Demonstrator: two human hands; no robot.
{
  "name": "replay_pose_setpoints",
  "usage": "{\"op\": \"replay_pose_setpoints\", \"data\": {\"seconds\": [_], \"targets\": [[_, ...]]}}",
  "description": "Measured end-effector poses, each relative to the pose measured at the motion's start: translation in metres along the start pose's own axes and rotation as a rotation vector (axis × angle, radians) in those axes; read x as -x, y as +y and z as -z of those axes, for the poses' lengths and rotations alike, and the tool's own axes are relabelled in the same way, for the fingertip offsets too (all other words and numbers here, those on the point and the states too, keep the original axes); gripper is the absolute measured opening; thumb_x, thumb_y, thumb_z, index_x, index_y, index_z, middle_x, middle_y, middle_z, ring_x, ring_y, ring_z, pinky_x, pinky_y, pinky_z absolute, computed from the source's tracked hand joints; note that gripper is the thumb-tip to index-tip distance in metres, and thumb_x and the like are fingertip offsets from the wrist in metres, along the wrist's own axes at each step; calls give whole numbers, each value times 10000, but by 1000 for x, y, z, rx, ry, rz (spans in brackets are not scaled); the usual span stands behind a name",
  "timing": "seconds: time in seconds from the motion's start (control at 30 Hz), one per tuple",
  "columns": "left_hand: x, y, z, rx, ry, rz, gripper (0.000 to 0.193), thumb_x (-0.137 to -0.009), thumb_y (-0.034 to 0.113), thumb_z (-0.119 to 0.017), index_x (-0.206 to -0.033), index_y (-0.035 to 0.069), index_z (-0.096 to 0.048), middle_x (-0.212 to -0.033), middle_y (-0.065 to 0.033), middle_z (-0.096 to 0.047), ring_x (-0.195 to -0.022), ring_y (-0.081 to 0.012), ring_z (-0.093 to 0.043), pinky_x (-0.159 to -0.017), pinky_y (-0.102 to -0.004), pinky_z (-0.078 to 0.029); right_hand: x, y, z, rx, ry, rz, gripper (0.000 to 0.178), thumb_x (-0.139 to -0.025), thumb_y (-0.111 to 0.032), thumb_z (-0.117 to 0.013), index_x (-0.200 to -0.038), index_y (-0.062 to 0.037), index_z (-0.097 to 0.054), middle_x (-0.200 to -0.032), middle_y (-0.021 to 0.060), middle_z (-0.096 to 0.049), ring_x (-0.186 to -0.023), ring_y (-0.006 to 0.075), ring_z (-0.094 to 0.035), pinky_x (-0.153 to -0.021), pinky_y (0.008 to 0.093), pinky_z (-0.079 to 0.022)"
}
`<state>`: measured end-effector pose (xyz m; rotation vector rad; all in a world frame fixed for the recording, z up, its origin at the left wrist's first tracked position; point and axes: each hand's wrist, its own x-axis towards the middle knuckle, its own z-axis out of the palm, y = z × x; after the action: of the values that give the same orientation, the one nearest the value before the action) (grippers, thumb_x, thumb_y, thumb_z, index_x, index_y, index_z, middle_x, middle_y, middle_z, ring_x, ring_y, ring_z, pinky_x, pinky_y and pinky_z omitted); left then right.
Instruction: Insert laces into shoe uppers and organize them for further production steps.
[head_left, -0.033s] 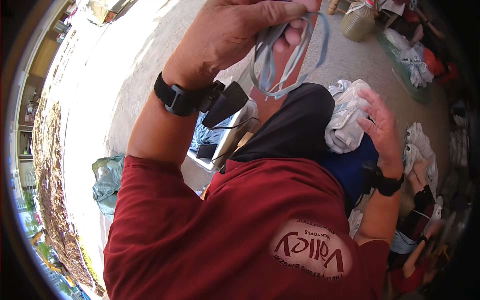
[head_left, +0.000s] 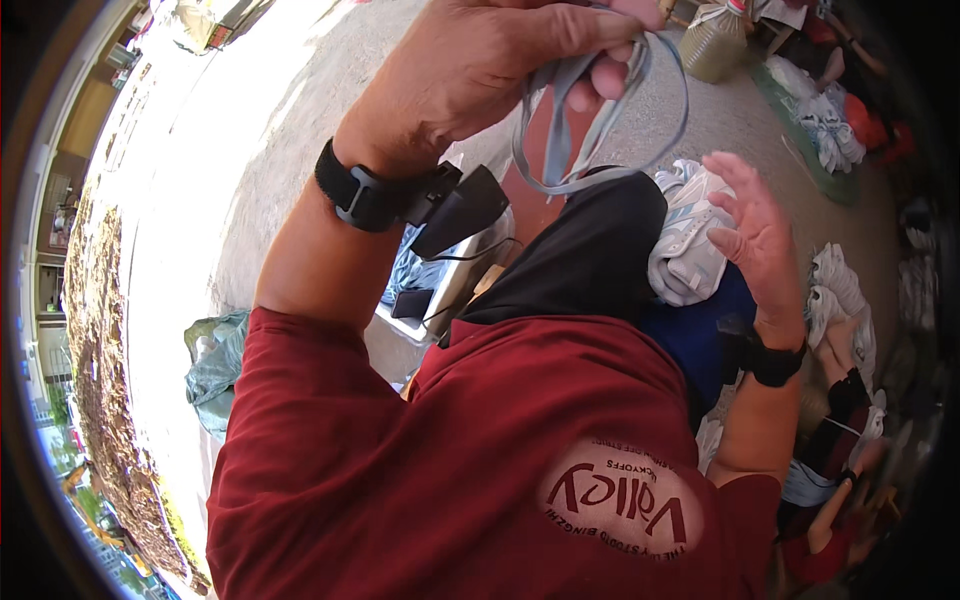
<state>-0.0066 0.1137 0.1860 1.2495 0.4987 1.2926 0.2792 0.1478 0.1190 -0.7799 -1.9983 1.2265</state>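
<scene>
My left hand [head_left: 490,65] is raised at the top, thumb and fingers closed on pale blue-grey shoelaces [head_left: 561,118]. The laces hang below the fingers in several loose loops; the fingertips partly run out of view. Over to the right, my right hand [head_left: 755,225] is held up with fingers spread and nothing in it. Just left of it, white sneakers [head_left: 690,245] with pale blue stripes lie by my dark-trousered knee [head_left: 570,255], above something blue [head_left: 705,325]. My right hand overlaps their edge in view; whether it touches them I cannot tell.
A white tub [head_left: 485,250] of blue laces [head_left: 425,270] stands by my left side, a black box-shaped thing [head_left: 412,303] in it. A green bag [head_left: 215,370] lies farther left. A big jug [head_left: 713,45] stands ahead. Other people and more white shoes [head_left: 838,140] are at right.
My left hand has shifted slightly right with the laces, and one loop now swings out wider to the right. My right hand has moved a little up and left, still spread.
</scene>
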Motion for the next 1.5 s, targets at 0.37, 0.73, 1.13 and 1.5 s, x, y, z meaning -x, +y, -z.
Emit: {"op": "replay_pose_setpoints", "data": {"seconds": [0.37, 0.73, 1.13, 1.5], "targets": [[-26, 16, -20, -213, -160, 11, 191, -889, 84, -551, -1067, 31, -597, -758, -42, -618, -559, -83, -552, -463, -181, -428, 10, -60, 30, 4, -127, -152, 181, -791, -103, -628, -895, 42, -600, -638, -3, -519, -552, 53, -464, -516, 194, -352], [-24, -54, -25, -300, -182, -79, 145, -851, 120, -611, -937, 3, -620, -708, -4, -568, -657, -76, -528, -634, -212, -439, 98, -89, 87, 133, 363, 108, 79, -822, -37, -576, -877, 17, -593, -821, 85, -622, -679, 87, -501, -652, 207, -385], [17, -96, -5, 65, 34, 107, 142, -836, 136, -621, -874, 25, -541, -697, 22, -434, -559, -55, -353, -544, -218, -325, 173, -55, 104, 254, 295, -473, 55, -772, -10, -572, -726, -17, -544, -592, -49, -440, -548, 39, -374, -500, 203, -295], [100, -114, 127, 300, 697, 83, 89, -868, 129, -591, -821, 90, -526, -598, 42, -411, -497, -59, -330, -509, -230, -304, 234, 15, 141, 358, 510, -554, 160, -804, -106, -624, -682, -39, -545, -594, -65, -446, -554, 27, -380, -498, 191, -290]]}}
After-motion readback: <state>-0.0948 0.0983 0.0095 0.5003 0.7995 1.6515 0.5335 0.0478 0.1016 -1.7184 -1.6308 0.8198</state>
